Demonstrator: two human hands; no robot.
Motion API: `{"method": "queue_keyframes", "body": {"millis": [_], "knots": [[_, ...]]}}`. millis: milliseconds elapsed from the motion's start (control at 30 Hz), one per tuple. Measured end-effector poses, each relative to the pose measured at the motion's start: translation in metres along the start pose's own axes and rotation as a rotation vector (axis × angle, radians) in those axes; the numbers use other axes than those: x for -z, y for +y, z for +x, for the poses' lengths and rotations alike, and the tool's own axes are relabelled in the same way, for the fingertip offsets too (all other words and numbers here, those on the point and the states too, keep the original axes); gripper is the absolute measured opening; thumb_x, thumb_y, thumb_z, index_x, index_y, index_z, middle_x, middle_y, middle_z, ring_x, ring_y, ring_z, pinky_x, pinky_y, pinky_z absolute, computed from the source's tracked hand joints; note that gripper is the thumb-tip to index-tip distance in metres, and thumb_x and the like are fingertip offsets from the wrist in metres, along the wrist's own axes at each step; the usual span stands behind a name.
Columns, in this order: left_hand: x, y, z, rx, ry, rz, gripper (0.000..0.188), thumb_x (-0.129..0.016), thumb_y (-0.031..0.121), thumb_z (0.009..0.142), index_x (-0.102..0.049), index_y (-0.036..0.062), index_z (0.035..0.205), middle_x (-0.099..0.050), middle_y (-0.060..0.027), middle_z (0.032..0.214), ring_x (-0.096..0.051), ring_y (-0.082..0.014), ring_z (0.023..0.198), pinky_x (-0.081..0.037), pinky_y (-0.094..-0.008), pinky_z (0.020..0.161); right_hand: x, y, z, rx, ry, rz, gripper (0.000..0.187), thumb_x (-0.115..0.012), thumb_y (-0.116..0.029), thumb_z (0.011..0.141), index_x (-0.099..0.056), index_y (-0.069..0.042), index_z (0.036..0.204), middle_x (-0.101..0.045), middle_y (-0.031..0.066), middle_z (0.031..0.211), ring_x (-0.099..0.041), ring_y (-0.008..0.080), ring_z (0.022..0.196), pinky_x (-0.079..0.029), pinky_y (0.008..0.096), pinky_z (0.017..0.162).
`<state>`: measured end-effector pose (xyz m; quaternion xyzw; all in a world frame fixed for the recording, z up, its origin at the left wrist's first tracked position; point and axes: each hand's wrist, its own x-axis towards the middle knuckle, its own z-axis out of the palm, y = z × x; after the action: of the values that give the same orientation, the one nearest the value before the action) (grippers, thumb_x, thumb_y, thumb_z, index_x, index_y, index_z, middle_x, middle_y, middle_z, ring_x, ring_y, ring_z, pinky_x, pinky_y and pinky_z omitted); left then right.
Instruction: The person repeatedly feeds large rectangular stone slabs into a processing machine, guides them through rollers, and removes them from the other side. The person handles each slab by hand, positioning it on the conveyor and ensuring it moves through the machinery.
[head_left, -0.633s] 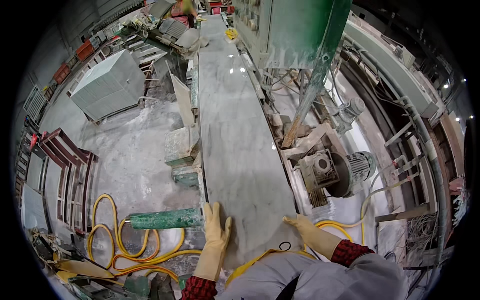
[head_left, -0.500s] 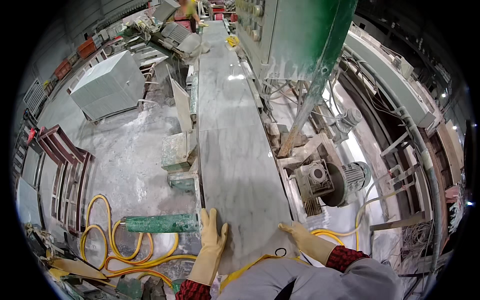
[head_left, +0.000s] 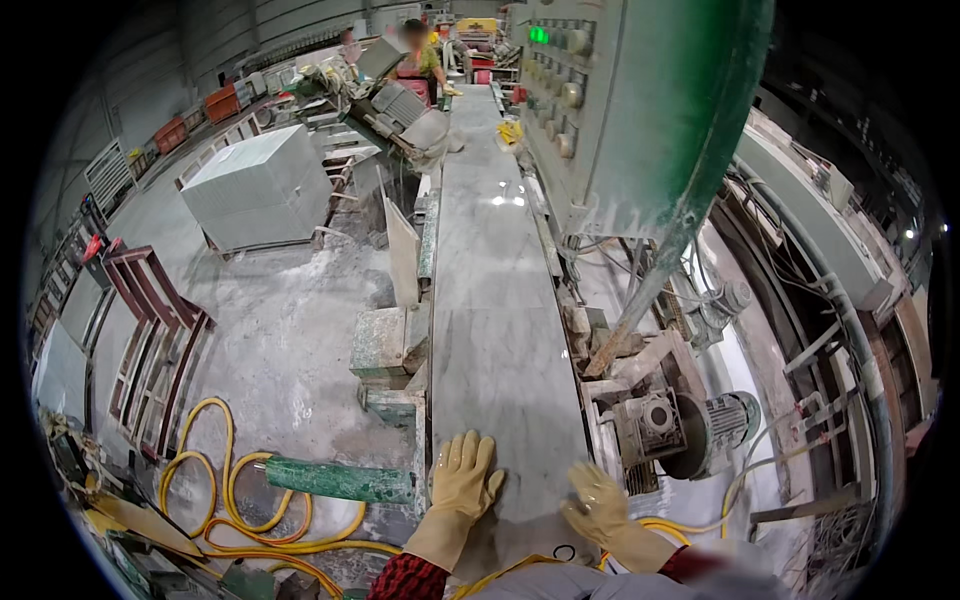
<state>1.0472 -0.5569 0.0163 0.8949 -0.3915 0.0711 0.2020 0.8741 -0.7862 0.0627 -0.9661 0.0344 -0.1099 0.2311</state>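
Grey-veined marble slab [head_left: 500, 330], smooth, under flat open rubber-gloved left hand [head_left: 464, 478] and right hand [head_left: 597, 503].

1. Pretty dusty stone workshop; the concrete floor [head_left: 270, 330] is caked in pale grey sludge.
2. Big green control cabinet [head_left: 640, 100] hangs on the upper right, with round buttons and a lit green lamp on its face.
3. Below that cabinet sits a grey electric motor [head_left: 690, 425] among cables and pipes.
4. Far left of the cabinet, a large grey stone block [head_left: 260, 185] stands on the floor.
5. Dark red metal racks [head_left: 150, 330] stand further left still.
6. Yellow hose [head_left: 215, 490] lies coiled well below the block, beside a green roller [head_left: 340, 480].
7. Grey walls behind the cabinet; a person works at the far end.
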Motion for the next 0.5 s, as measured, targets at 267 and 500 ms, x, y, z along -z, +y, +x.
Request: {"method": "queue_keyframes", "body": {"millis": [267, 500], "knots": [[-0.002, -0.003, 0.001, 0.001, 0.025, 0.017, 0.064, -0.07, 0.043, 0.096, -0.056, 0.008, 0.149, -0.055, -0.0206, 0.153, -0.051, -0.0419, 0.141, -0.037, -0.0558, 0.121, -0.067, 0.027, 0.091, 0.137, -0.037, -0.124, 0.072, -0.072, -0.037, 0.097, -0.047, 0.0, 0.153, -0.044, 0.0311, 0.16, -0.04, 0.052, 0.148, -0.03, 0.0584, 0.127], [-0.005, -0.001, 0.01, 0.014, 0.095, -0.015, 0.062, -0.072, 0.041, 0.096, -0.057, 0.0106, 0.147, -0.058, -0.0192, 0.15, -0.054, -0.0416, 0.139, -0.039, -0.0565, 0.119, -0.069, 0.035, 0.097, 0.141, -0.012, -0.206, 0.073, -0.07, -0.042, 0.098, -0.05, -0.001, 0.154, -0.049, 0.0257, 0.159, -0.044, 0.0466, 0.148, -0.032, 0.0556, 0.126]]}}
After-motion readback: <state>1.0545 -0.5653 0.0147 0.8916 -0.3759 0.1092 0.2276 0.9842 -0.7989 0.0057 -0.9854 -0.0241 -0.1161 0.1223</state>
